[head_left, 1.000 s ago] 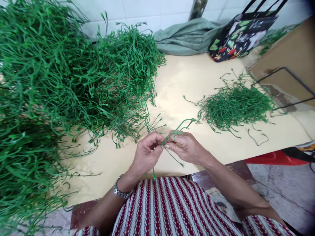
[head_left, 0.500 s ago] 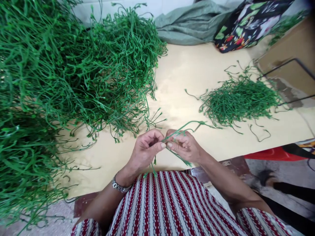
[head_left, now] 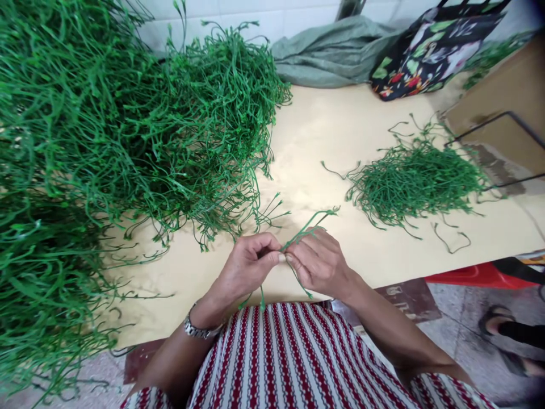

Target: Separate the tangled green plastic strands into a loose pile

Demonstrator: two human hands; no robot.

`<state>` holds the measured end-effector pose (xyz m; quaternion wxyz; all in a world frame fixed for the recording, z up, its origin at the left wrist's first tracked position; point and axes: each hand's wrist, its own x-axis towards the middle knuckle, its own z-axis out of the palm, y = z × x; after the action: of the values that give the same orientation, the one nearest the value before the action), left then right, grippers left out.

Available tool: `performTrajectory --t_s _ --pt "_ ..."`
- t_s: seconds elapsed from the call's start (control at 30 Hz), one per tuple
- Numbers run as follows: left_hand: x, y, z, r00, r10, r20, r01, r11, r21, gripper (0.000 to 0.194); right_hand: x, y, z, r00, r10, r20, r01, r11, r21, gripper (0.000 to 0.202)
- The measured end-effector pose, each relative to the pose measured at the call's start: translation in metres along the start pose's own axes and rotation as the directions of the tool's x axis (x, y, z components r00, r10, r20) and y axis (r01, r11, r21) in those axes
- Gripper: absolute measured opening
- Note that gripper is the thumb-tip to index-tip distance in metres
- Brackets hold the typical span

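Close to my body, over the table's front edge, both hands meet fingertip to fingertip. My left hand [head_left: 253, 261] pinches a few thin green plastic stems [head_left: 307, 227] between thumb and forefinger. My right hand [head_left: 319, 258] is closed on the same stems from the other side. Their tips stick out past my right knuckles, and several ends hang below the hands. Where exactly the stems cross is hidden by the fingertips. A large heap of similar green stems [head_left: 204, 125] fills the left side, and a smaller pile [head_left: 419, 182] lies to the right.
One loose stem [head_left: 451, 241] lies in front of the small pile. At the back are a grey-green cloth sack [head_left: 336, 54] and a flowered bag [head_left: 430, 54]. A cardboard box [head_left: 502, 108] with a black wire frame stands at right. Another person's foot [head_left: 500, 321] shows on the floor.
My right fingers have curled further over the stems, and the stem tips have drawn in toward my hands. The view has shifted slightly. The person's feet at right have moved.
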<state>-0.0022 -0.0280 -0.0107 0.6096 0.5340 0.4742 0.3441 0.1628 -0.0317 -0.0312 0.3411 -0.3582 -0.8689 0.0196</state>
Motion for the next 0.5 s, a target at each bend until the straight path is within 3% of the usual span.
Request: performTrajectory --t_s 0.13,0.27,0.4,0.5 --pt "0.000 -0.002 -0.001 0.999 0.017 0.039 -0.016 1.000 -0.025 0.023 0.002 -0.001 -0.001 0.997 0.060 0.052 -0.072 0.958 0.276 0.019" --pt "-0.004 -0.006 -0.005 1.000 0.013 0.023 -0.011 0.998 -0.061 0.024 0.003 0.006 -0.005 0.971 0.153 0.184 -0.235 0.753 0.615 0.021" --pt "-0.004 -0.003 -0.007 1.000 0.028 0.011 -0.027 0.998 -0.062 0.021 0.003 0.013 -0.003 0.909 0.265 0.321 -0.416 0.611 0.673 0.023" --pt "-0.001 0.003 -0.003 0.986 0.153 -0.063 -0.151 0.988 0.032 0.009 0.004 0.009 0.001 0.826 0.332 0.455 -0.563 0.457 0.689 0.030"
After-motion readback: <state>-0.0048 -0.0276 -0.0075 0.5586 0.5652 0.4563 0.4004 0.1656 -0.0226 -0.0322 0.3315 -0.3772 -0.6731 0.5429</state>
